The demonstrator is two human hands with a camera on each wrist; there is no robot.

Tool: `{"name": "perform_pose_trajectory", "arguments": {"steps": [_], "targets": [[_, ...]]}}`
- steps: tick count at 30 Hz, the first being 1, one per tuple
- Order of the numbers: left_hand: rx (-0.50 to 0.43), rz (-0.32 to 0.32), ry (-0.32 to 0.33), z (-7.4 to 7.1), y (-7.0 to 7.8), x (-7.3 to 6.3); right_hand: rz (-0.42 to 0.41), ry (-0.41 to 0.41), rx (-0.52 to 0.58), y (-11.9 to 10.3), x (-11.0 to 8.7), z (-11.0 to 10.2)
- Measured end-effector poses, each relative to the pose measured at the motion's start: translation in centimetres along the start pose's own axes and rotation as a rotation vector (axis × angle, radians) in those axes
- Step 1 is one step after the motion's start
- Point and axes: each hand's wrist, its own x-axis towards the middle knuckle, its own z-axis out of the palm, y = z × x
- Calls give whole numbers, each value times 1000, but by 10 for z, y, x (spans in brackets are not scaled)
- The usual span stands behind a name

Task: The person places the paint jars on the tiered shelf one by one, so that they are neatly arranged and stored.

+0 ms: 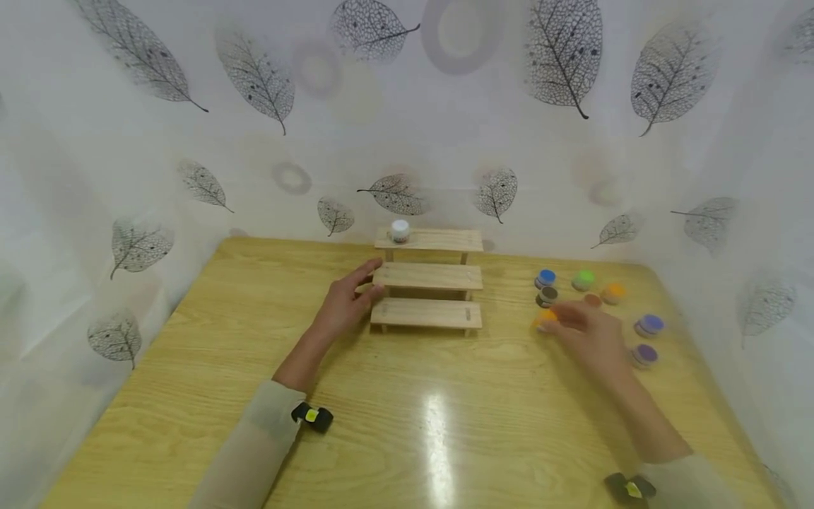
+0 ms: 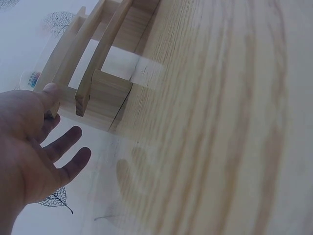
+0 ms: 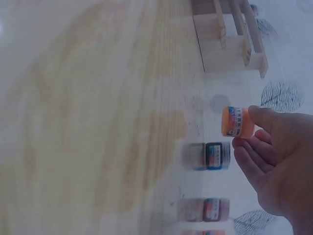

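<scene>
A three-step wooden stand is set towards the back of the table, and a white-lidded jar sits at the left of its top step. My left hand is at the stand's left end. In the left wrist view the thumb of that hand touches a step's end while the other fingers spread loosely. Between thumb and fingers, my right hand pinches a small orange paint jar, held up off the table with its label showing. A dark-lidded jar is just beyond this hand.
More small jars stand on the right: blue, green, orange, reddish brown, partly covered by my hand, and two purple ones, one farther back, one nearer. Leaf-patterned cloth surrounds the table's back and sides.
</scene>
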Motion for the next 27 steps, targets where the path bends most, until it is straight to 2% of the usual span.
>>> {"name": "perform_pose_trajectory", "arguments": {"steps": [7,14,19,27], "targets": [[-11,8,-1,-1,1,-1,-159,6,-38,-29,10,17],[-13,-20,11,1,-1,1,-308,16,-36,-69,36,30],[-20,-15,10,0,0,0,-352,16,-5,-100,55,40],[-21,-18,0,0,2,-1,-353,12,44,-135,92,44]]}}
